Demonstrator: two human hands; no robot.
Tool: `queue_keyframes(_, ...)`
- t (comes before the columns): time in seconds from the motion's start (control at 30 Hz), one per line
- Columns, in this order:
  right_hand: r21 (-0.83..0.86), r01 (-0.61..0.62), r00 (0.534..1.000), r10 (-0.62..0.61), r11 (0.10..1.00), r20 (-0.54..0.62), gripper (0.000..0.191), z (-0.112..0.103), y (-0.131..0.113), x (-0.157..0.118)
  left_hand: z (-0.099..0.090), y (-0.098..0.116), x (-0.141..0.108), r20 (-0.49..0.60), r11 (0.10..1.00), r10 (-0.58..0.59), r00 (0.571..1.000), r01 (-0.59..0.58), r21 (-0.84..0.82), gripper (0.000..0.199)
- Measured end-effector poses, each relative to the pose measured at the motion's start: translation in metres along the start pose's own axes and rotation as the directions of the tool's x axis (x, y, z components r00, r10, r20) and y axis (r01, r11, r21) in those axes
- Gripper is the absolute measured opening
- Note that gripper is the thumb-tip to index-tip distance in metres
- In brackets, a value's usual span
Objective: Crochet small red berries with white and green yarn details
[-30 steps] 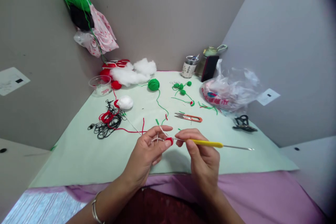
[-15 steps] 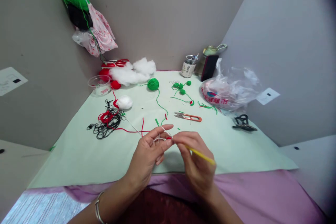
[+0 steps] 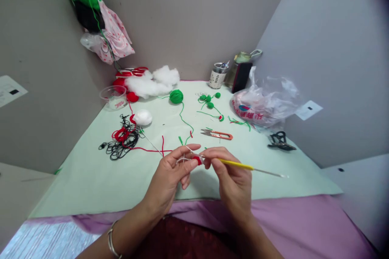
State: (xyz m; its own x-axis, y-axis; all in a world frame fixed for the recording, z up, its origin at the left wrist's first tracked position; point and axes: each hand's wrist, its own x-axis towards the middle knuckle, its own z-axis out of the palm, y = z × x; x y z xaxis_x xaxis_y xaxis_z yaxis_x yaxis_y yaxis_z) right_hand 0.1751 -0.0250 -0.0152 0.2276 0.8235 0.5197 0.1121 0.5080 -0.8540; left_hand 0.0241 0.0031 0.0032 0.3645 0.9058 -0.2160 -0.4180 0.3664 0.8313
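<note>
Red piece: small, w/ a white edge (image 3: 199,160); on the near side of the orange snips (image 3: 216,134), a bit L of their middle.
Left hand: the nearer one (image 3: 165,182), thumb & fingers pinching the piece's L side; index stretched out, white yarn (image 3: 152,142) leading to the hand.
Right hand: just R of the piece (image 3: 235,188), thumb & fingers closed round the hook's yellow handle; can't tell if fingertips touch the piece.
Hook: yellow-handled (image 3: 237,164), near side of snips; long axis runs L–R, one metal end at the piece, the other out past the R hand, tipped slightly twd the person.
Piece's axis: too covered to tell, ditto which way it points.
Green ball: far side of snips, to the L (image 3: 176,96).
</note>
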Motion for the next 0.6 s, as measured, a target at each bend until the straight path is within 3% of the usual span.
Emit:
queue_keyframes(0.2, 0.249, -0.151, 0.988, 0.153, 0.957, 0.011, 0.021, -0.004, 0.004, 0.000, -0.002, 0.003, -0.003, 0.017, 0.998, 0.002, 1.000, -0.003, 0.055, 0.035)
queue_keyframes(0.33, 0.143, -0.110, 0.994, 0.107, 0.984, 0.030, 0.023, -0.007, -0.003, -0.002, -0.005, 0.003, -0.004, 0.023, 0.993, 0.038, 0.999, -0.040, 0.109, 0.036)
queue_keyframes(0.47, -0.156, 0.114, 0.990, -0.099, 0.981, 0.101, 0.024, -0.008, -0.007, -0.007, -0.008, -0.002, -0.004, 0.004, 0.970, 0.105, 0.994, -0.104, 0.220, 0.032)
queue_keyframes(0.6, -0.427, 0.452, 0.892, -0.386, 0.783, 0.235, 0.031, -0.004, 0.000, -0.012, -0.005, -0.005, -0.005, -0.033, 0.967, 0.140, 0.990, -0.129, 0.218, 0.038)
